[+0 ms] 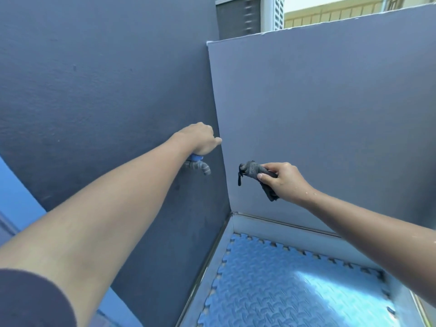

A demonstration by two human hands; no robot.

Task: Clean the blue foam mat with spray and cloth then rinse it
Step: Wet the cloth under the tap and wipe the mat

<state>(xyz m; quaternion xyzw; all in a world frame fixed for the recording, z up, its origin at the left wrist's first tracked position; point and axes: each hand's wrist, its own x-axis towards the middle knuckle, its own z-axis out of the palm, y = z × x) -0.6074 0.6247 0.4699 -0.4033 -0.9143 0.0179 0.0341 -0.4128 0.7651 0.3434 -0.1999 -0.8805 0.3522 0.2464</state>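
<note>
The blue foam mat (295,286), with a puzzle-cut edge and a textured surface, lies flat in a metal basin at the lower right. A grey tap (200,166) with a blue handle juts from the dark wall on the left. My left hand (200,140) grips that blue handle from above, fingers curled over it. My right hand (282,181) holds a dark grey cloth (251,172), bunched up, in the air to the right of the tap and above the basin. No water is visible at the spout.
The metal basin's rim (213,260) runs along the foot of two grey walls meeting in a corner (219,142). A blue surface (16,197) shows at the far left. Buildings show beyond the wall top.
</note>
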